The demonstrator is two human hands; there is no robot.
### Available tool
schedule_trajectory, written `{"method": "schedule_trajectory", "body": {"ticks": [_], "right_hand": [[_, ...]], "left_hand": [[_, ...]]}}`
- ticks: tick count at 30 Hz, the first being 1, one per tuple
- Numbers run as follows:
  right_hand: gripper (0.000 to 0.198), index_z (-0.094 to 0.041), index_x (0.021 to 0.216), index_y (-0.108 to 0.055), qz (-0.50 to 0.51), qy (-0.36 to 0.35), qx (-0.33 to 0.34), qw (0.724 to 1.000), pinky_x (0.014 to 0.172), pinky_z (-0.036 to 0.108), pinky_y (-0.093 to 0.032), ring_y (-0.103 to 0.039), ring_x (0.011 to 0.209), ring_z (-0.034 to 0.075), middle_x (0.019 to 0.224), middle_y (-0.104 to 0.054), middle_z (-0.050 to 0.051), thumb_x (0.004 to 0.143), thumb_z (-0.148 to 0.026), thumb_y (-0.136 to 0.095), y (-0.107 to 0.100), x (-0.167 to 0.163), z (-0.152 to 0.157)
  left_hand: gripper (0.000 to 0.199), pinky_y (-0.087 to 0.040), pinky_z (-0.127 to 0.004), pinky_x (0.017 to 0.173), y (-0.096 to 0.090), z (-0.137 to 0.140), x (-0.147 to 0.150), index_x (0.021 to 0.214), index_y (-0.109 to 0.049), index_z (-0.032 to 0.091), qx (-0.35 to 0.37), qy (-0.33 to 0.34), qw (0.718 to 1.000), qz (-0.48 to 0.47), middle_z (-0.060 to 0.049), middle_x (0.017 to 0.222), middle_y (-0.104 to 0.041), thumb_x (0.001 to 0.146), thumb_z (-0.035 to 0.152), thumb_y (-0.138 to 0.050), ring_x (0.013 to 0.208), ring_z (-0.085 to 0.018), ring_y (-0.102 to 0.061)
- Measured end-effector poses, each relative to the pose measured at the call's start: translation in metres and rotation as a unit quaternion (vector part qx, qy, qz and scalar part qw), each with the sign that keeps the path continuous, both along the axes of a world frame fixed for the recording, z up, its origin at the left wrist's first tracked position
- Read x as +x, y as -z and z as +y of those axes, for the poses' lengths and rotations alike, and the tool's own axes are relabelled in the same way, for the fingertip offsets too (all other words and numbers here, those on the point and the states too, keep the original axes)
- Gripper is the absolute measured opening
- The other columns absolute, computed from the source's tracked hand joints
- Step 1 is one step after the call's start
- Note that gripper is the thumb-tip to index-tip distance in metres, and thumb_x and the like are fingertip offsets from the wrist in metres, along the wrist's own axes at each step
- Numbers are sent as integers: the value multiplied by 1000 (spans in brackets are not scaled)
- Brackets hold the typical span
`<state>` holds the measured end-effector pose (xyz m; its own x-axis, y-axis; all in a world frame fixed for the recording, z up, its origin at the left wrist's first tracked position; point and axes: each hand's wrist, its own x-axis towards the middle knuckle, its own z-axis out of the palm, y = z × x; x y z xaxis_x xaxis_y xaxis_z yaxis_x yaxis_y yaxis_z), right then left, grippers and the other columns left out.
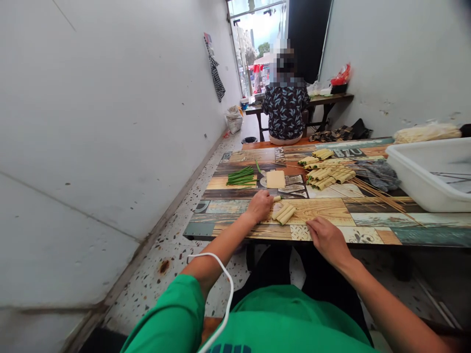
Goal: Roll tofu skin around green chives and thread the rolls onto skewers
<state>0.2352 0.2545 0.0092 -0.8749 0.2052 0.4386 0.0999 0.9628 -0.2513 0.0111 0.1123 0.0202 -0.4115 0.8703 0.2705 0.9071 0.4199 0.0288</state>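
My left hand (260, 206) is closed at the table's near side, its fingertips on a small yellow roll (277, 198) with green inside. Just right of that hand, several similar rolls (284, 214) lie side by side, green showing at their ends. My right hand (326, 238) is closed in a pinch at the front edge, on what looks like a thin skewer (305, 221) pointing toward those rolls. Beyond the hands lie a square yellow sheet (275, 179) and a bundle of green stalks (241, 176).
Finished skewered rolls (327, 171) are piled at the right, with loose bamboo skewers (382, 195) and a grey cloth (379, 175). A white plastic tub (427, 189) occupies the table's right end. Another person (286, 110) sits beyond the table, back turned.
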Motion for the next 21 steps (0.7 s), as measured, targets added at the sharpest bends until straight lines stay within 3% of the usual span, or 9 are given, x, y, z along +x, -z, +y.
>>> {"method": "schedule_trajectory", "body": {"ticks": [8, 12, 21], "right_hand": [[25, -16, 84, -67, 5, 38, 25, 999, 69, 28, -38, -56, 77, 18, 80, -61, 6, 94, -17, -45, 3, 3, -11], [23, -15, 86, -68, 11, 42, 29, 999, 69, 28, -38, -57, 77, 18, 80, -61, 6, 94, -16, -46, 5, 1, -12], [24, -16, 85, -69, -2, 48, 13, 999, 69, 27, -38, -57, 79, 17, 82, -62, 6, 93, -15, -46, 3, 0, -13]], "left_hand": [[31, -41, -30, 74, 9, 1, -7, 97, -69, 16, 55, 33, 998, -29, -5, 79, -57, 98, 22, -38, 78, -19, -50], [33, -42, -29, 75, 10, 2, -11, 89, -70, 15, 74, 46, 994, -68, -5, 77, -59, 99, 26, -41, 77, -18, -52], [30, -40, -27, 72, 10, 1, -12, 84, -71, 15, 64, 32, 996, -55, -5, 78, -62, 98, 27, -47, 78, -18, -55]]}}
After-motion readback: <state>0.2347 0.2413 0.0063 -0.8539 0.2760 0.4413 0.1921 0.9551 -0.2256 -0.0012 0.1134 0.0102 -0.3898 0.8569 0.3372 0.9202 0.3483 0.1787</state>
